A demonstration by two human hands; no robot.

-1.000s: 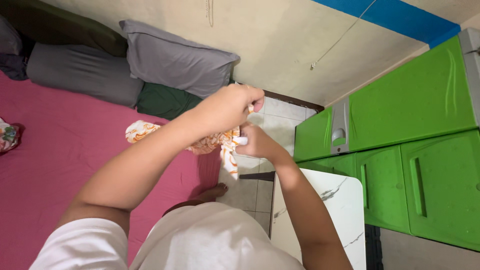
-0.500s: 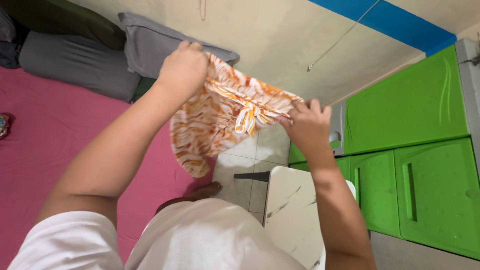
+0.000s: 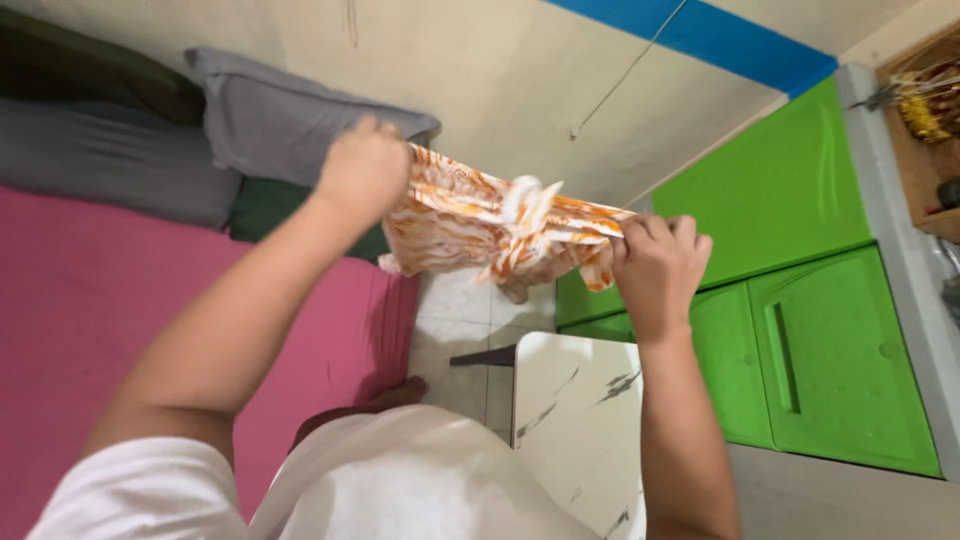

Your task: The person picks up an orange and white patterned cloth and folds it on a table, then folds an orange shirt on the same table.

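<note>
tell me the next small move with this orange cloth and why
Probably pull the two hands a little further apart to flatten it. The left hand and right hand each pinch an end of the orange and white cloth, but its middle is bunched and sagging, held in the air above the floor beside the pink mattress.

The person wears a white short-sleeved shirt [image 3: 400, 480], both forearms bare, no rings or watch.

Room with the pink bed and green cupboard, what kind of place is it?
Probably a small bedroom at home. A pink bed holds grey pillows, green drawers stand by the wall, and both hands stretch an orange-and-white cloth.
</note>
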